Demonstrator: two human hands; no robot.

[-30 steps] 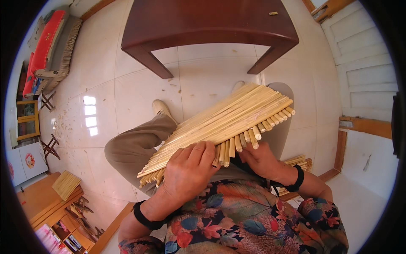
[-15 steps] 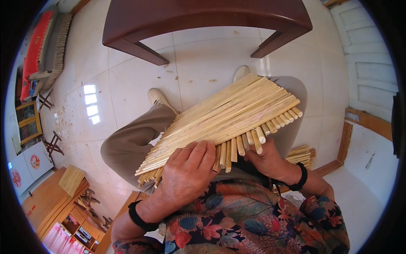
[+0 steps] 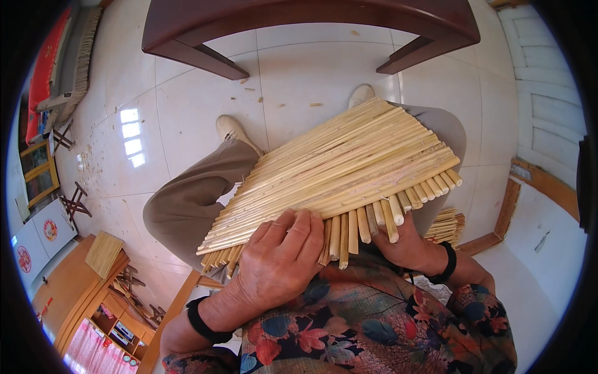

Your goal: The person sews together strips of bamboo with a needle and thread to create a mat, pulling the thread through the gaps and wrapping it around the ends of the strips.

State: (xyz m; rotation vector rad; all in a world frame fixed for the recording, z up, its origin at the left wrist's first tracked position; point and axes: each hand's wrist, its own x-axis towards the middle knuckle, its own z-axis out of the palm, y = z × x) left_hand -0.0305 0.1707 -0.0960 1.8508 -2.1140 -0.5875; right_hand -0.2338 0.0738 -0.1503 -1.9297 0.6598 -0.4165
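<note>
Across my lap lies a flat mat of pale yellow stalks (image 3: pixel 336 168), laid side by side in two crossing layers. The top layer runs slantwise, while cut ends of the lower stalks (image 3: pixel 349 230) stick out unevenly along the near edge. My left hand (image 3: pixel 280 258) is closed over that edge, fingers on top and thumb hidden. My right hand (image 3: pixel 408 246) is closed at the underside of the same edge, further right; its fingertips are mostly hidden by the stalk ends.
A dark red wooden stool or table (image 3: pixel 305 15) stands ahead of my feet. Another bundle of stalks (image 3: pixel 443 225) lies at the right, near the wall. Stalk scraps (image 3: pixel 316 105) dot the tiled floor. A smaller stalk mat (image 3: pixel 104 254) rests on the wooden cabinet (image 3: pixel 75 280) at left.
The mat appears slightly larger and nearer, its right end a little further right and lower. Both hands keep their places on the near edge.
</note>
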